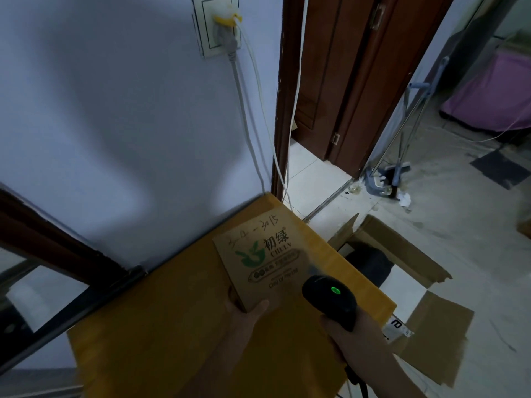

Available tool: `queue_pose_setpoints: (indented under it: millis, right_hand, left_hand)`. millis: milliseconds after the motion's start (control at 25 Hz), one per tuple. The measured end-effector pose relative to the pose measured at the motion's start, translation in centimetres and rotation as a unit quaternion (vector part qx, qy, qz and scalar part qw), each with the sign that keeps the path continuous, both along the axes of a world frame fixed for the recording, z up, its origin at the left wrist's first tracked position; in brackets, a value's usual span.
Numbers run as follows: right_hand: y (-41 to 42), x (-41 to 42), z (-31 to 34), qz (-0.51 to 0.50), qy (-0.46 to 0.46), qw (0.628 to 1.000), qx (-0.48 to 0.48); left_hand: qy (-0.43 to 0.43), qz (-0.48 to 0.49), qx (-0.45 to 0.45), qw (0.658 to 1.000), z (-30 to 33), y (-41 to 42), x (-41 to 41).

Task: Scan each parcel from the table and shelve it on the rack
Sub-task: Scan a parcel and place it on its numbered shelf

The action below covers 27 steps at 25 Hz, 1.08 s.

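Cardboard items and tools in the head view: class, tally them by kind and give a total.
Parcels: 1, held by the left hand
Scanners: 1, in the right hand
Open boxes on the floor: 1
Tables: 1
Total: 4

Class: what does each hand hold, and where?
Left hand pinches the cardboard parcel at its near corner; right hand grips the black scanner by its handle.
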State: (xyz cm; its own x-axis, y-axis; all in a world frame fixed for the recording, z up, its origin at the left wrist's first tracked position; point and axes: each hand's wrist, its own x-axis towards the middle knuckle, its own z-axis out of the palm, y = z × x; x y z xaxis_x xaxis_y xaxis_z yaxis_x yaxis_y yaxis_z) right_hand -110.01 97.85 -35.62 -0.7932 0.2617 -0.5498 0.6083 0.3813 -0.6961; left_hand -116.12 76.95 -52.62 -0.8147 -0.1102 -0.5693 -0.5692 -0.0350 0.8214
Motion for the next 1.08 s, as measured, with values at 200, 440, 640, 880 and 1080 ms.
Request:
queue_pose_setpoints:
  millis: [200, 440, 640, 880, 1080]
  right_hand:
    - [0.9, 2.6, 0.6, -0.005, -0.010, 1.000, -0.016]
    - [0.7, 5.6, 1.0, 0.033, -0.007, 0.998, -0.044]
    - [1.3, 7.9, 1.4, 0.055, 0.031, 0.995, -0.075]
    - [2.2, 9.0, 2.0, 0.085, 0.053, 0.992, -0.081]
    - [2.7, 9.5, 2.3, 0.087, 0.065, 0.989, -0.102]
  left_hand:
    - [0.025, -0.043, -0.021, 0.999, 0.5, -2.4, 7.3]
    - [0.040, -0.124, -0.074, 0.989, 0.1, -3.5, 11.0]
    - [0.083, -0.074, -0.071, 0.991, 0.0, -2.5, 12.6]
    - [0.125, 0.003, -0.049, 0.991, 4.0, 0.1, 12.6]
    - [0.083, 0.032, -0.035, 0.995, 8.1, 1.1, 7.9]
